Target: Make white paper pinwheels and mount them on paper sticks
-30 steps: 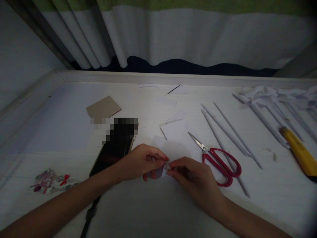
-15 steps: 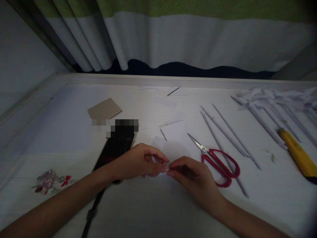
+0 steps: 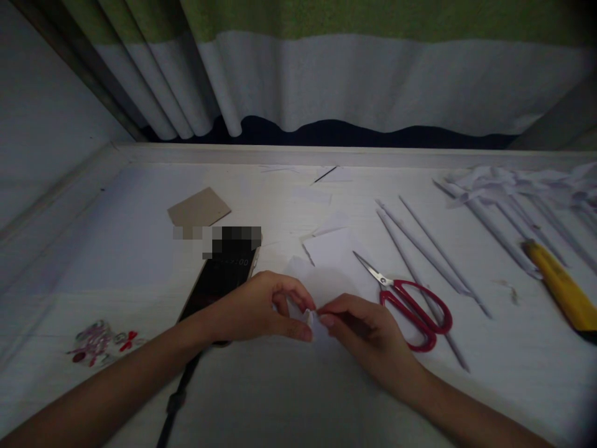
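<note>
Between my two hands is a small piece of white paper (image 3: 310, 318), partly covered by my fingers. My left hand (image 3: 273, 308) pinches it from the left with thumb and fingers. From the right, my right hand (image 3: 361, 323) grips its edge between thumb and forefinger, the fingertips of both hands nearly meeting. Scissors (image 3: 413, 311) with red handles lie just right of my right hand, blades angled up and left. A black phone (image 3: 221, 274) lies under and behind my left wrist. White paper scraps (image 3: 329, 246) lie beyond my hands.
Rolled paper sticks (image 3: 420, 249) lie right, one under the scissors. Farther right are a yellow-handled cutter (image 3: 559, 286) and a bundle of paper rolls (image 3: 494, 218). A cardboard piece (image 3: 199, 206) lies back left; a clear packet with red bits (image 3: 93, 342) sits by my left forearm.
My left thumb has moved down, away from its fingertips, and more of the white paper shows between my hands. The view has shifted slightly.
</note>
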Tool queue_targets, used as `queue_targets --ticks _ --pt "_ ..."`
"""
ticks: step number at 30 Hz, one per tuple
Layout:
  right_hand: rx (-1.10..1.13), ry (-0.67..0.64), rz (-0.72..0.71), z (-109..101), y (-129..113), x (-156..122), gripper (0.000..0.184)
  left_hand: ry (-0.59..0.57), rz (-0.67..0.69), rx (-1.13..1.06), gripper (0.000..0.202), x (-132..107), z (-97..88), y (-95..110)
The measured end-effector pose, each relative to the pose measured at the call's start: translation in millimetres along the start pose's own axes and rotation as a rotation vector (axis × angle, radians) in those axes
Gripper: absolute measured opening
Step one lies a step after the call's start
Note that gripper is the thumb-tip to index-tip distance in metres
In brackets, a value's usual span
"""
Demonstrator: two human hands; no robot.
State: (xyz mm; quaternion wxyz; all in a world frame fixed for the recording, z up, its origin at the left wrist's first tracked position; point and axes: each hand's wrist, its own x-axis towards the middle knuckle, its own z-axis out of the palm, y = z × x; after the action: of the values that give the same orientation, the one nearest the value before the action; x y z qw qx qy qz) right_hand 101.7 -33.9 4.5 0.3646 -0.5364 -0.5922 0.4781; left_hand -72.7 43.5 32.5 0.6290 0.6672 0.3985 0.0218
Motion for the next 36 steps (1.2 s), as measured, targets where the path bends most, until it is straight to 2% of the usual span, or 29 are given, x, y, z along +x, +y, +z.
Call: queue_targets --ticks 8,14,19,23,31,36 --pt "-0.067 -0.007 -0.026 3.5 4.4 -0.4 0.007 -0.006 0.032 -0.011 0.029 1.1 2.8 -2.3" --pt "-0.089 -0.012 -0.078 4.8 6.3 -1.8 0.011 0.001 0.034 0.011 0.026 0.3 3.6 -3.5" --pt "-0.095 0.029 -0.032 4.8 6.2 -1.3 0.006 0.009 0.051 0.083 0.026 -1.1 3.4 -1.1" --pt "-0.09 0.06 -0.009 6.3 7.8 -0.8 0.009 -0.009 0.109 0.099 0.027 -0.9 2.7 0.0" --pt "-0.152 0.046 -0.072 6.8 2.2 -2.3 0.01 -0.019 0.143 0.054 0.029 -1.6 5.6 -2.0" --pt "-0.184 -0.01 -0.121 3.1 -1.5 -2.7 0.01 -0.023 0.15 0.064 0.028 -1.4 6.0 -1.9"
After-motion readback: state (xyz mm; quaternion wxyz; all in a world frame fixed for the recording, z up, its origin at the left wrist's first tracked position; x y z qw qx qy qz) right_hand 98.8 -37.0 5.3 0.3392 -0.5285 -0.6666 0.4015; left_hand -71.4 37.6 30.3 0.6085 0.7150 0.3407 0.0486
